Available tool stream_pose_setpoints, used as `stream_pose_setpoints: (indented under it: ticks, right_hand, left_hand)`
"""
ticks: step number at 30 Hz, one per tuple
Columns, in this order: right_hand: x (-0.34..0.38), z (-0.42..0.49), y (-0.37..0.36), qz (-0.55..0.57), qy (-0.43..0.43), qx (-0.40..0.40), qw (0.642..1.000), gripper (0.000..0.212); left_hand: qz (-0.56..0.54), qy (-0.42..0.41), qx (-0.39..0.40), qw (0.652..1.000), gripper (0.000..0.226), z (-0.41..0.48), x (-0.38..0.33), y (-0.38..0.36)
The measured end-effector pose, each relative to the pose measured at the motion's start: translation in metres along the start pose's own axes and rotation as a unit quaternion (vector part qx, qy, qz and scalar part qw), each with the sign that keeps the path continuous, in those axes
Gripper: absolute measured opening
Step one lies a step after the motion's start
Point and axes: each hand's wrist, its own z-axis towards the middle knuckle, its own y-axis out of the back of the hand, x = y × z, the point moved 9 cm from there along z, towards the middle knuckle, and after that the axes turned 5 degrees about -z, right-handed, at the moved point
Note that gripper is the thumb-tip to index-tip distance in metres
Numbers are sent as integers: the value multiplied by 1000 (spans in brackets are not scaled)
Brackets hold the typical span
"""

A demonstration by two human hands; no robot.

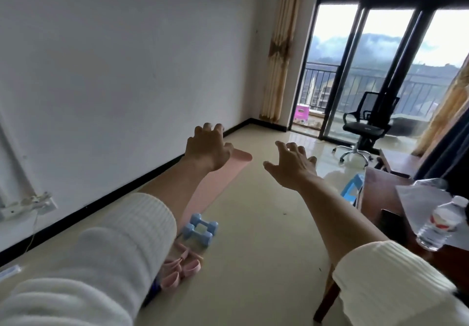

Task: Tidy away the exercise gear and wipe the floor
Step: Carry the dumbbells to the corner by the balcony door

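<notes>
Pale beige tiled floor (253,237), glossy near the balcony door. On it: long pink exercise mat (215,186) laid flat, parallel to the white wall; pair of light blue dumbbells (200,229) side by side at the mat's near end; pink resistance band with loop handles (182,265) just nearer than those; black mesh office chair on castors (365,125); small blue plastic stool (351,188) beside the dark red-brown wooden desk (380,199), which carries a clear plastic water bottle (439,224) and sheets of paper (416,199)
</notes>
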Motion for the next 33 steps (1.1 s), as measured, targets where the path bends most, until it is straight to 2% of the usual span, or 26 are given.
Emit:
stream_pose_setpoints:
  ticks: [9, 18, 25, 33]
  right_hand:
    - [-23, 216, -113, -1, 31, 66, 997, 67]
    - [-32, 417, -242, 5, 112, 153, 982, 69]
    - [-6, 541, -339, -12, 191, 247, 950, 66]
    - [77, 620, -484, -21, 261, 333, 906, 64]
  left_hand:
    - [-77, 133, 75, 985, 51, 177, 54, -159]
    - [-104, 233, 37, 966, 50, 331, 113, -281]
    - [-132, 378, 2, 916, 50, 402, 186, -350]
    - [-153, 520, -20, 840, 48, 428, 317, -435]
